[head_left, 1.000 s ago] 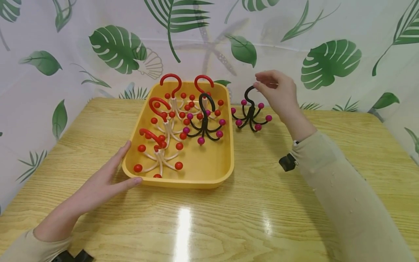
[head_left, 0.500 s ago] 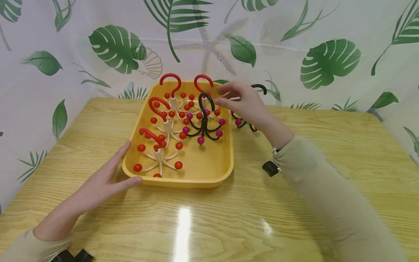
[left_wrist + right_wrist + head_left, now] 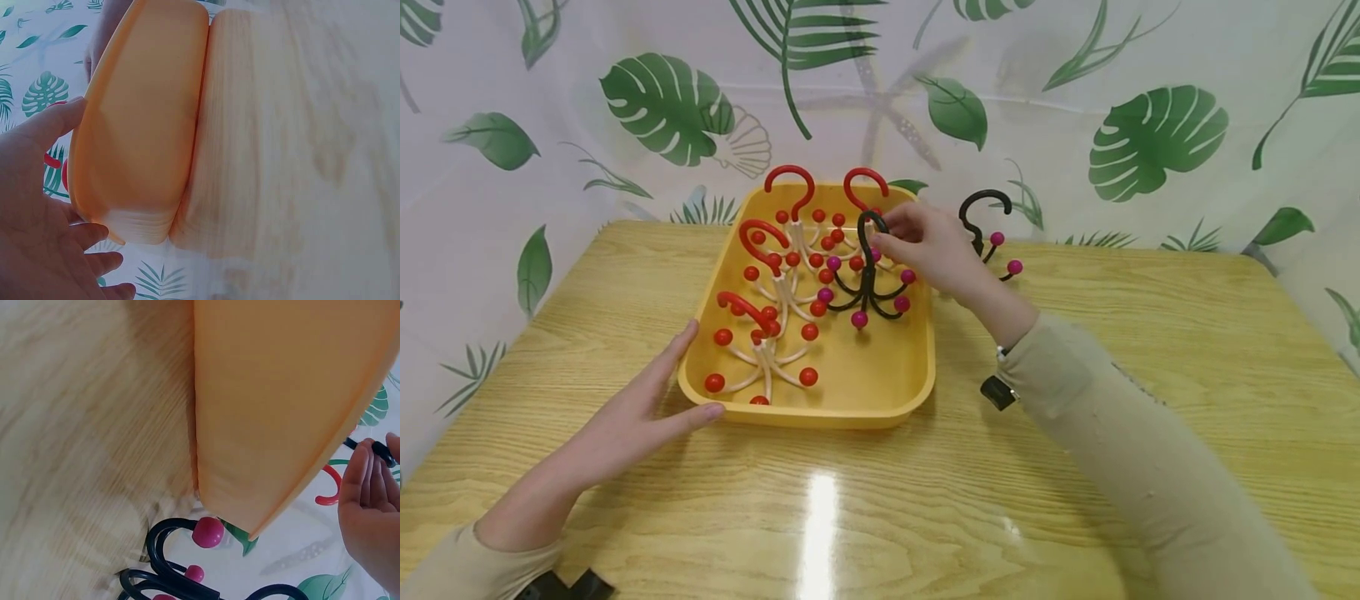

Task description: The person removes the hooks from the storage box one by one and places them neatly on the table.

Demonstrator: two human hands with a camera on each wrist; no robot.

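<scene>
A yellow tray (image 3: 868, 379) holds several small hangers, each with a hook on top and ball-tipped arms spreading below. My right hand (image 3: 936, 246) pinches the hook of the black hanger (image 3: 868, 283) with magenta balls, standing inside the tray at the right. In the right wrist view, that black hook (image 3: 382, 452) passes between the thumb and fingers. My left hand (image 3: 625, 429) rests on the tray's near left corner with its fingers extended. The left wrist view shows its thumb (image 3: 69, 115) on the rim.
Several hangers with red hooks (image 3: 765, 354) and cream arms stand along the tray's left and back. A second black hanger (image 3: 979, 208) is on the wooden table (image 3: 1112, 375) right of the tray, partly hidden by my right hand. Behind hangs a leaf-print cloth (image 3: 1045, 50).
My right hand has let go of the black hanger outside the tray, moved left over the tray's edge and taken hold of the black hanger inside. The left hand stays put.
</scene>
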